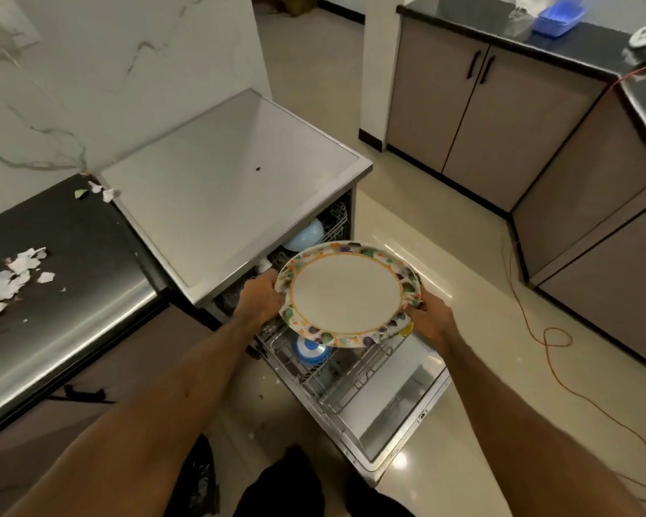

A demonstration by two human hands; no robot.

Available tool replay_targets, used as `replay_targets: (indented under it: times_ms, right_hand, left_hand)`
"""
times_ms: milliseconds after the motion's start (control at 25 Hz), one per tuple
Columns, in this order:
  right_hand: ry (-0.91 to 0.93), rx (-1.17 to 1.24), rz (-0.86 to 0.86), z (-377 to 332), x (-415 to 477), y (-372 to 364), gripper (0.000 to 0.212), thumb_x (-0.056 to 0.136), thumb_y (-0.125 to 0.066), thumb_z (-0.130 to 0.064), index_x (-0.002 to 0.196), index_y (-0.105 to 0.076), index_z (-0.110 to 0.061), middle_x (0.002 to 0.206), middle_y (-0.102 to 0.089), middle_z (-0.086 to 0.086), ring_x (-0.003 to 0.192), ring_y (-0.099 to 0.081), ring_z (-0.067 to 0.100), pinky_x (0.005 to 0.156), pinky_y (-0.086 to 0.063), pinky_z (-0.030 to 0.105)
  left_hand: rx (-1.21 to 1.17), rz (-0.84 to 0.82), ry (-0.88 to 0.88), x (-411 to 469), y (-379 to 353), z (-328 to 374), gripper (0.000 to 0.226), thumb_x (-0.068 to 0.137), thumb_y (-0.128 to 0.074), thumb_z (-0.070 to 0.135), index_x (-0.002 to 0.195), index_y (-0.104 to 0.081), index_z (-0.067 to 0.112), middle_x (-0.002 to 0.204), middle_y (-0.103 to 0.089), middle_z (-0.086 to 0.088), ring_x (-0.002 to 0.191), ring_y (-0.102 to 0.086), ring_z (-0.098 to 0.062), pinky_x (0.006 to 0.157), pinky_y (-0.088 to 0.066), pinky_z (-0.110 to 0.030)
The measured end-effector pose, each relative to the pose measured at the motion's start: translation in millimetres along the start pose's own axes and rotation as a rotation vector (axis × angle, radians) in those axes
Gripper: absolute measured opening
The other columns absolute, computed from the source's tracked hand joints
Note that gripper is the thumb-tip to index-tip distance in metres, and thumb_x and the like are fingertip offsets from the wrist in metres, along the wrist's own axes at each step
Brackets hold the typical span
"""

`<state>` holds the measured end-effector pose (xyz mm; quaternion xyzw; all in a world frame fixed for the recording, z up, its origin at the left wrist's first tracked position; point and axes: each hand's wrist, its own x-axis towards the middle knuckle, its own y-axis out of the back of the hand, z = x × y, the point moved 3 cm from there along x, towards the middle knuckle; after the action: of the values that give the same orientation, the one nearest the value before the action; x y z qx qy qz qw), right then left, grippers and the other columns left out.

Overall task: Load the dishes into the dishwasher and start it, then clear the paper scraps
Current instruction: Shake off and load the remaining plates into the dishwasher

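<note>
I hold a large white plate (345, 294) with a colourful patterned rim above the open dishwasher (399, 412). My left hand (260, 296) grips its left edge and my right hand (427, 317) grips its right edge. The lower rack (355, 371) is pulled out over the lowered door, with a blue and white bowl (311, 351) in it under the plate. A pale blue bowl (306, 235) sits deeper inside the machine. White paper scraps (8, 281) lie on the dark counter at the left, with a few more paper scraps (97, 191) by the wall.
The dishwasher's steel top (221, 188) stands beside the dark counter (71, 263). Brown cabinets (474, 106) line the right side under a black worktop with a blue tray (556, 18). A red cable (552, 341) trails over the tiled floor. A dark bag (202, 475) lies near my feet.
</note>
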<state>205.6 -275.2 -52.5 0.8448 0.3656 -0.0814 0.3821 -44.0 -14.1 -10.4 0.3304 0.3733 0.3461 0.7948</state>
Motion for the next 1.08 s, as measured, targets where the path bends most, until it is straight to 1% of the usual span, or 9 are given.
replay_targets:
  times_ms: [120, 240, 320, 480, 640, 760, 840, 960, 1080]
  right_hand:
    - [-0.050, -0.048, 0.030, 26, 25, -4, 0.025, 0.100, -0.060, -0.030, 0.114, -0.074, -0.014, 0.110, -0.074, 0.012, 0.095, -0.063, 0.030, 0.078, -0.044, 0.033]
    - [-0.085, -0.081, 0.017, 59, 43, -26, 0.029, 0.105, -0.054, -0.025, 0.124, -0.073, -0.014, 0.119, -0.073, 0.016, 0.107, -0.066, 0.038, 0.084, -0.047, 0.034]
    - [-0.078, -0.097, -0.012, 84, 53, -52, 0.033, 0.106, -0.052, -0.019, 0.135, -0.068, -0.022, 0.124, -0.071, 0.012, 0.108, -0.065, 0.033, 0.083, -0.044, 0.028]
    - [-0.185, 0.007, 0.045, 127, 67, -109, 0.049, 0.101, -0.052, -0.001, 0.143, -0.061, -0.026, 0.115, -0.071, 0.008, 0.089, -0.061, 0.019, 0.077, -0.045, 0.026]
    - [-0.249, 0.077, 0.165, 150, 80, -150, 0.056, 0.096, -0.054, 0.011, 0.142, -0.061, -0.019, 0.108, -0.067, 0.006, 0.080, -0.060, 0.016, 0.065, -0.044, 0.019]
    - [-0.268, 0.078, 0.237, 157, 104, -161, 0.057, 0.095, -0.055, 0.013, 0.142, -0.060, -0.017, 0.116, -0.068, 0.012, 0.090, -0.061, 0.023, 0.074, -0.050, 0.029]
    - [-0.286, 0.068, 0.257, 159, 120, -163, 0.055, 0.095, -0.054, 0.013, 0.143, -0.059, -0.015, 0.119, -0.068, 0.014, 0.092, -0.060, 0.024, 0.079, -0.050, 0.032]
    - [-0.322, 0.033, 0.255, 165, 144, -165, 0.051, 0.098, -0.051, 0.011, 0.142, -0.058, -0.013, 0.113, -0.068, 0.013, 0.081, -0.057, 0.015, 0.075, -0.047, 0.026]
    - [-0.368, 0.019, 0.239, 178, 161, -171, 0.049, 0.100, -0.050, 0.008, 0.143, -0.058, -0.013, 0.103, -0.065, 0.009, 0.072, -0.055, 0.010, 0.065, -0.047, 0.023]
  left_hand:
    - [0.167, 0.038, -0.086, 40, -17, 40, 0.018, 0.093, -0.061, 0.022, 0.103, -0.049, 0.014, 0.104, -0.059, -0.011, 0.088, -0.058, -0.026, 0.070, -0.046, -0.036]
    - [0.239, -0.008, -0.172, 82, -51, 59, 0.022, 0.090, -0.063, 0.019, 0.098, -0.044, 0.011, 0.094, -0.059, -0.012, 0.090, -0.061, -0.032, 0.068, -0.046, -0.039]
    - [0.302, -0.048, -0.191, 107, -86, 63, 0.025, 0.090, -0.066, 0.019, 0.101, -0.046, 0.010, 0.100, -0.062, -0.017, 0.094, -0.064, -0.036, 0.072, -0.053, -0.045]
    - [0.384, -0.133, -0.180, 148, -159, 51, 0.032, 0.093, -0.067, 0.017, 0.117, -0.049, 0.007, 0.112, -0.063, -0.019, 0.101, -0.066, -0.037, 0.081, -0.058, -0.045]
    - [0.487, -0.148, -0.264, 191, -214, 38, 0.040, 0.091, -0.069, 0.013, 0.122, -0.044, 0.012, 0.107, -0.068, -0.017, 0.093, -0.069, -0.031, 0.077, -0.063, -0.044]
    - [0.456, -0.137, -0.300, 217, -238, 39, 0.037, 0.091, -0.071, 0.007, 0.117, -0.046, 0.017, 0.103, -0.068, -0.010, 0.091, -0.068, -0.025, 0.074, -0.063, -0.041]
    - [0.418, -0.124, -0.319, 233, -248, 41, 0.031, 0.094, -0.067, 0.006, 0.116, -0.049, 0.019, 0.099, -0.067, -0.006, 0.084, -0.065, -0.020, 0.065, -0.059, -0.033]
    - [0.378, -0.145, -0.362, 259, -264, 43, 0.023, 0.099, -0.059, 0.007, 0.116, -0.051, 0.020, 0.094, -0.062, -0.001, 0.077, -0.060, -0.012, 0.053, -0.043, -0.021]
    - [0.351, -0.167, -0.392, 280, -279, 40, 0.013, 0.100, -0.060, 0.010, 0.109, -0.057, 0.020, 0.091, -0.065, -0.001, 0.070, -0.057, -0.007, 0.052, -0.045, -0.020]
